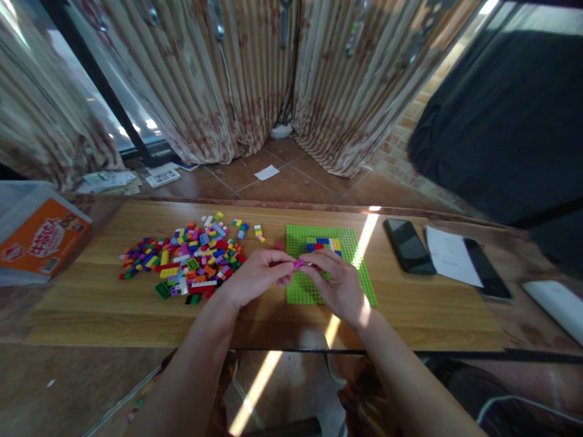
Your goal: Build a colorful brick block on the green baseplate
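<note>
Both hands meet over the left part of a green studded baseplate (pixel 303 295). Between their fingertips is a small magenta toy brick (pixel 298 264). My left hand (pixel 263 273) pinches it from the left, and my right hand (pixel 334 279) pinches it from the right. Whether it is one brick or two pressed together I cannot tell. Just beyond my right hand, a low build of blue, red, white and yellow bricks (pixel 324 244) sits on the baseplate, partly hidden by that hand. A big heap of loose coloured bricks (pixel 195 258) lies left of my left hand.
A black phone (pixel 409 246) lies right of the baseplate, beside a white paper sheet (pixel 450 255) that overlaps another dark device (pixel 489 270). At the far left stands a clear plastic box with an orange label (pixel 45 240). The wooden table's (pixel 136 328) near edge runs under my forearms.
</note>
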A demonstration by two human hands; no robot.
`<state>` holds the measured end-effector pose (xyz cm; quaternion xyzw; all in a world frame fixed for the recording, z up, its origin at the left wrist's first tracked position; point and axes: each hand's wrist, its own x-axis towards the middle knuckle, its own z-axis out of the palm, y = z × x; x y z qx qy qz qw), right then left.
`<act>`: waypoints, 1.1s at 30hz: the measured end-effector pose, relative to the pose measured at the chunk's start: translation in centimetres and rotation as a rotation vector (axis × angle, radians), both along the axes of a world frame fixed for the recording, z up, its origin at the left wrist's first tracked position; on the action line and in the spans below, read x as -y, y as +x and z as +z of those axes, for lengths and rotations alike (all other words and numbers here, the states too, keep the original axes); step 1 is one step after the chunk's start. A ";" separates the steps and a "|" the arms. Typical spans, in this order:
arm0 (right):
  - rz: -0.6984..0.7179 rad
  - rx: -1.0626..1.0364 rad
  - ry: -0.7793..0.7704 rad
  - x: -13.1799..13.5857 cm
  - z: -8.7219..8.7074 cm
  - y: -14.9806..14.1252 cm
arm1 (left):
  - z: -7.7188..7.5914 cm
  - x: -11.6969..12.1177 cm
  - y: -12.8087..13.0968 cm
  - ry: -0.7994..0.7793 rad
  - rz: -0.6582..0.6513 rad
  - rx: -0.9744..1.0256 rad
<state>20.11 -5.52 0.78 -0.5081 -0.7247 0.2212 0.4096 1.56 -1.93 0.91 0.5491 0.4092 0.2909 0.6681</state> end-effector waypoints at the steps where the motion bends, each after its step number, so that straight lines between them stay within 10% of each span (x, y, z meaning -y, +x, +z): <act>1: 0.002 0.014 -0.001 0.0 0.1 0.3 | 0.0 0.0 0.2 0.004 -0.001 0.000; 11: 0.047 -0.025 -0.030 0.3 0.0 2.4 | 0.0 0.2 2.1 0.021 -0.044 0.020; 19: -0.185 -0.023 -0.116 -0.6 0.4 8.0 | -0.4 -0.4 2.1 0.092 0.082 -0.035; 33: -0.112 0.098 -0.157 -0.7 -1.0 7.7 | -1.6 -0.9 2.2 0.227 0.060 -0.191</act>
